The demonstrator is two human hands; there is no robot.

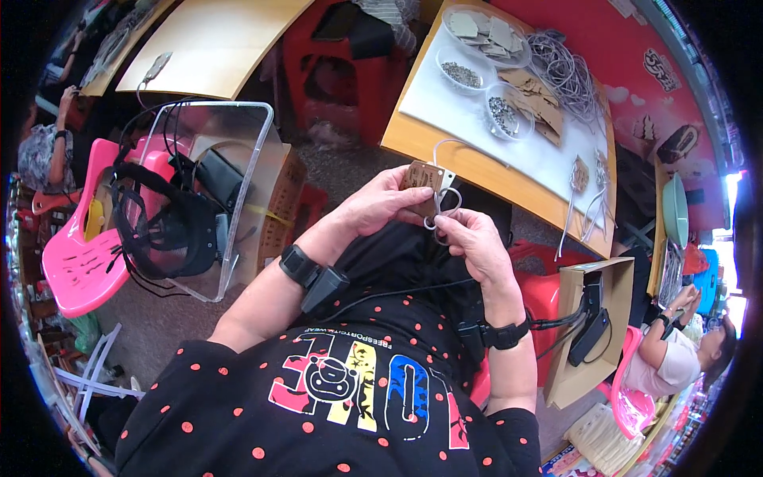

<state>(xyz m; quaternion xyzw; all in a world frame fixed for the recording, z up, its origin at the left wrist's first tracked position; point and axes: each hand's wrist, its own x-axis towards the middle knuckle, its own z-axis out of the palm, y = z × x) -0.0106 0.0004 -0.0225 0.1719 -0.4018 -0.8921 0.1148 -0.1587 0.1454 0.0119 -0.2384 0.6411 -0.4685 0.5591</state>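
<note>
My left hand [380, 203] is closed on a small brown tag [421, 178] with rounded corners and printing on it. A small whitish piece [447, 181] shows at the tag's right edge. A thin pale-grey cord [451, 194] loops beside the tag. My right hand [475, 242] pinches this cord between thumb and fingertips, just below and right of the tag. One strand of it runs up toward the table's front edge. Where the cord meets the tag is partly hidden by my fingers.
Ahead right, a wooden table [501, 184] bears clear bowls of small metal parts [461, 74], a bowl of pale tags [489, 36], brown tags [540, 103] and bundled grey cords [563, 67]. A pink chair [83, 246] and clear bin [246, 191] stand left. A cardboard box [568, 350] is right.
</note>
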